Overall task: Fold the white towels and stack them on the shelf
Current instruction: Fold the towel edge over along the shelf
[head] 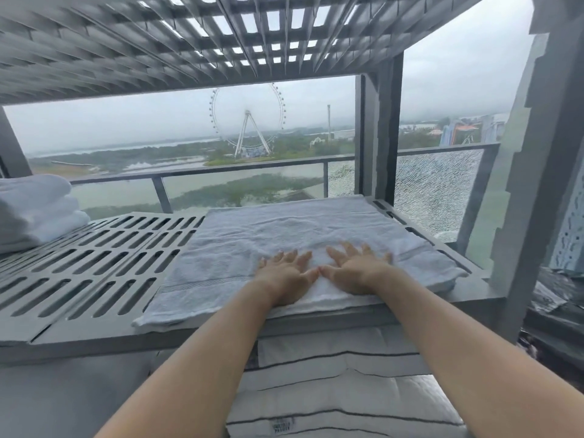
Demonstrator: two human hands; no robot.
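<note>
In the head view, the person is working at a grey slotted shelf [104, 260], where a white towel [284, 226] is lying spread flat on the right part of the deck, its near edge hanging slightly over the shelf's front lip. The left hand [286, 275] and the right hand [358, 273] are both resting palm down on the near middle of the towel, thumbs almost touching, fingers straight and fanned; neither hand is gripping or pinching anything, they are only pressing on the cloth. Judging from this, the person is smoothing the towel ahead of a fold (the cloth is showing only mild wrinkles). The next move is probably calling for the hands to part toward a pair of corners, pinch an edge and bring it over evenly, keeping the edges lined up. At the far left of the same shelf a stack of folded towels [34, 207] is sitting, which is likely where this one is heading. As for writing, a small label [282, 425] is showing on the striped bedding [331, 390] below the shelf, but its print is too blurred to read.
</note>
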